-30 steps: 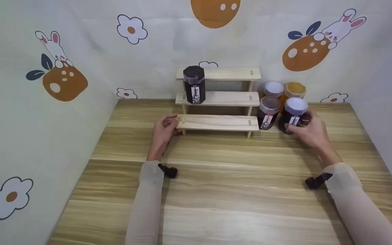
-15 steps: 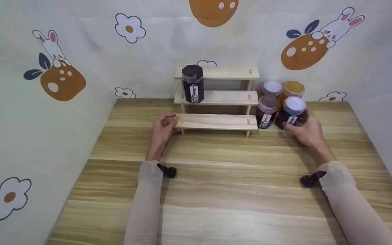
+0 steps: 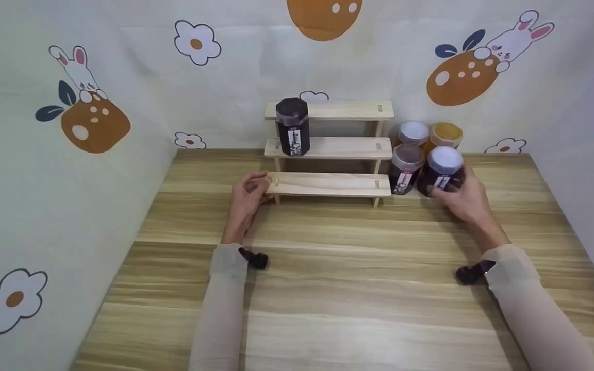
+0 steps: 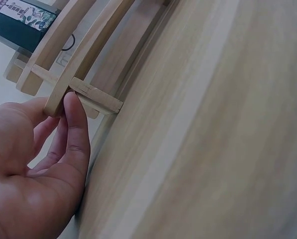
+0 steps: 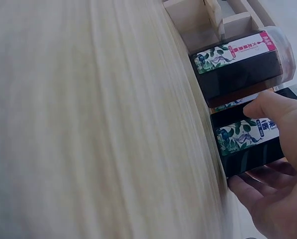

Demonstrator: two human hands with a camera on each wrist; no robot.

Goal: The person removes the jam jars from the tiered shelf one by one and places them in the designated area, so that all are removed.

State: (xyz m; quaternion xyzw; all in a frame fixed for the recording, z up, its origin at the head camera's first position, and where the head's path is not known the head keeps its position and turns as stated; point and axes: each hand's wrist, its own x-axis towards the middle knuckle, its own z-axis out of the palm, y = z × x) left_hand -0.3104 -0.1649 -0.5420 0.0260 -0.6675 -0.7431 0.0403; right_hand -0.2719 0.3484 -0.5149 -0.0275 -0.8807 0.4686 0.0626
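Note:
My left hand (image 3: 248, 198) pinches the left end of the lowest step of a three-tier wooden shelf (image 3: 328, 184); in the left wrist view the fingers (image 4: 77, 124) bend round that board's end. My right hand (image 3: 466, 198) grips a dark jar with a white lid (image 3: 441, 172), thumb on the front and fingers round the far side. In the right wrist view this labelled jar (image 5: 247, 137) stands close beside a dark jar with a brownish lid (image 5: 238, 64). On the shelf's middle step, at its left end, stands another dark jar with a dark lid (image 3: 293, 129).
Behind the two front jars stand a white-lidded jar (image 3: 413, 134) and a yellow-lidded jar (image 3: 446, 135), both partly hidden. The jar group is just right of the shelf on the wood-grain table (image 3: 353, 278). A patterned backdrop (image 3: 235, 87) rises behind and at both sides.
My right hand has shifted the white-lidded dark jar slightly back and left, nearer the other jars. The left hand keeps its pinch on the shelf, which has not visibly moved.

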